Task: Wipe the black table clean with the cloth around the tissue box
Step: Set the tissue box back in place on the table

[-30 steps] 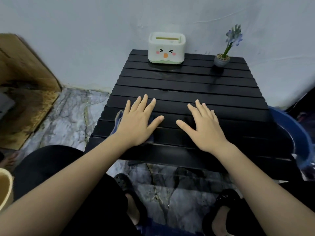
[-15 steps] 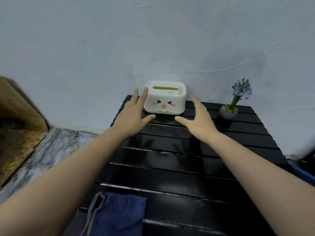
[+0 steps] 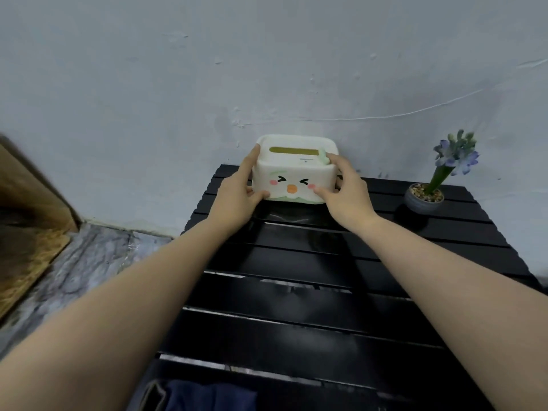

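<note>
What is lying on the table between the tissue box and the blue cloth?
In the head view, only bare black table slats lie between the tissue box and the blue cloth; both forearms pass above them.

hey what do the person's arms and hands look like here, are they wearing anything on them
Both forearms are bare, with no sleeves in view. The left hand and right hand wear no gloves, and no rings, watch or bracelets show. Fingernails look short and unpainted.

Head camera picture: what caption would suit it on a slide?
Both hands, left and right, grip the cream plastic tissue box on the black slatted table.
</note>
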{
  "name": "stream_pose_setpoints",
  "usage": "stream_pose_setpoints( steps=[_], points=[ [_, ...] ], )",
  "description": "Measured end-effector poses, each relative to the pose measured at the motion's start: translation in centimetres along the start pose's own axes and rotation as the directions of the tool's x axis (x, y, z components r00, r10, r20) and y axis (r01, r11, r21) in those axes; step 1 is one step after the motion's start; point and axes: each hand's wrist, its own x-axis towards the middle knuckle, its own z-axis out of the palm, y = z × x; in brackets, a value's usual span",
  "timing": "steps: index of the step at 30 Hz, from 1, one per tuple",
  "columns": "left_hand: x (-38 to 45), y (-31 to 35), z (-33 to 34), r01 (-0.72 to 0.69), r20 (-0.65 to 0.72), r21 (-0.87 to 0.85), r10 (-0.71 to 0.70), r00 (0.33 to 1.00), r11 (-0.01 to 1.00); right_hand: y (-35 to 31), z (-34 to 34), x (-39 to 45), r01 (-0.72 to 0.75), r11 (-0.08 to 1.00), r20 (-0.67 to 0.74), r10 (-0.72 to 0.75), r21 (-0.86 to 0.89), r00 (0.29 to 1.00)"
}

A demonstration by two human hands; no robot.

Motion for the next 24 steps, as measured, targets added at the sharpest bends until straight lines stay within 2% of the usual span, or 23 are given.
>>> stream_pose_setpoints(
  steps=[7, 16, 24],
  points=[
    [-4.4, 2.5, -1.5, -0.07, -0.06, -0.07, 0.066, 0.996, 0.995, -2.3, -1.7, -4.6, 0.092, 0.995, -0.027, -0.091, 0.034, 0.995],
    [-11.8, 3.9, -2.8, -0.074, 0.023, -0.086, 0.076, 0.997, 0.994, -2.8, -2.9, -13.2, 0.058, 0.992, -0.083, -0.049, 0.113, 0.995],
    [-14.6, 3.3, -2.5, -0.05, 0.059, -0.036, 0.052, 0.997, 0.998, -1.8, -2.5, -15.9, 0.023, 0.987, -0.06, -0.014, 0.157, 0.998]
  ],
)
